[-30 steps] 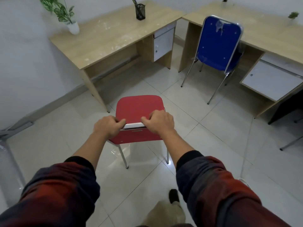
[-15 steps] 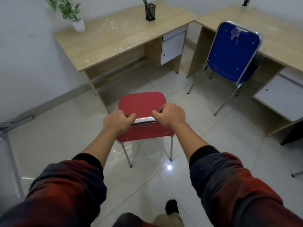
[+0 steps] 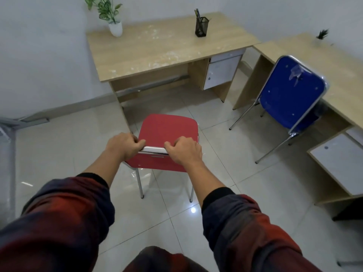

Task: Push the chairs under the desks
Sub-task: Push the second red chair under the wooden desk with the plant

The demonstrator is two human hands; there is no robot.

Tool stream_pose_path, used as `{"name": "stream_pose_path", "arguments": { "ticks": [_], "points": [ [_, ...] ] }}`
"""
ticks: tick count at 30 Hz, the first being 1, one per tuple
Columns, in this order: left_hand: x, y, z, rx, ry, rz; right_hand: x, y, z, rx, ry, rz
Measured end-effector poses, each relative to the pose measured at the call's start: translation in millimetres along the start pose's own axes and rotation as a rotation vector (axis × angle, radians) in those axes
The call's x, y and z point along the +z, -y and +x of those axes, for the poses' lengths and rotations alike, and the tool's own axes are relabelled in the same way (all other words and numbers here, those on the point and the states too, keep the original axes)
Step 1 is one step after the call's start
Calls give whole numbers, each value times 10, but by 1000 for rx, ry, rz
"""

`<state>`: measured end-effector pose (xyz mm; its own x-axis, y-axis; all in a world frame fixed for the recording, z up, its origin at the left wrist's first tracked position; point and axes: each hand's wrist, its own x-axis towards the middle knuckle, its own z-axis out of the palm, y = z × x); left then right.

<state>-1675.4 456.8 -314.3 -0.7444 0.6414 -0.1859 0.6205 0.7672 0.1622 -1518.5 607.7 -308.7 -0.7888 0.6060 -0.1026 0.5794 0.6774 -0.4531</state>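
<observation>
My left hand and my right hand both grip the top rail of the red chair, fingers curled over the chrome bar at the back, one hand at each end with a short stretch of bare bar between them. The chair stands on the tiled floor in front of me, seat facing away, its far edge pointing at the left bench. It is not under that bench; the seat's front is near the bench's left leg but out in the open. Two of its metal legs show below my wrists, both on the tiles.

The blue chair stands to the right, its back towards me and tilted in the wide view, its seat partly tucked beneath the right bench, rear legs out on the floor. A torn scrap of clear wrap clings to its backrest.

On the left bench, a white pot with a plant sits at the far left corner and a black pen holder towards the far right. A small plant stands on the right bench by the wall. Each bench has a white drawer unit beneath it.

My sleeves are dark red and navy.
</observation>
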Motion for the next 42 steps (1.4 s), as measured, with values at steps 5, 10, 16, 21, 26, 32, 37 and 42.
{"name": "stream_pose_path", "arguments": {
  "ticks": [5, 10, 16, 21, 26, 32, 37, 42],
  "points": [
    [95, -386, -38, -8, -10, -22, -199, -346, 39, -20, 15, 16],
    [154, -1020, -212, -30, 52, -64, -568, -834, 52, -67, 45, -29],
    [348, -2004, -325, -58, 101, -146, -953, -1709, 268, -64, 53, -65],
    [315, -2744, -222, -123, 26, -177, -1334, -2230, 503, -41, 100, -56],
    [231, -2660, 155, -148, -15, -220, -1337, -2218, 828, -83, 61, -29],
    [201, -2322, 456, -237, -13, -232, -1165, -2008, 1141, -167, 64, -11],
    [247, -2482, 608, -345, -40, -245, -1252, -2131, 1364, -261, 90, 19],
    [276, -2876, 796, -387, -82, -261, -1457, -2398, 1724, -306, 128, 15]
  ]
}}
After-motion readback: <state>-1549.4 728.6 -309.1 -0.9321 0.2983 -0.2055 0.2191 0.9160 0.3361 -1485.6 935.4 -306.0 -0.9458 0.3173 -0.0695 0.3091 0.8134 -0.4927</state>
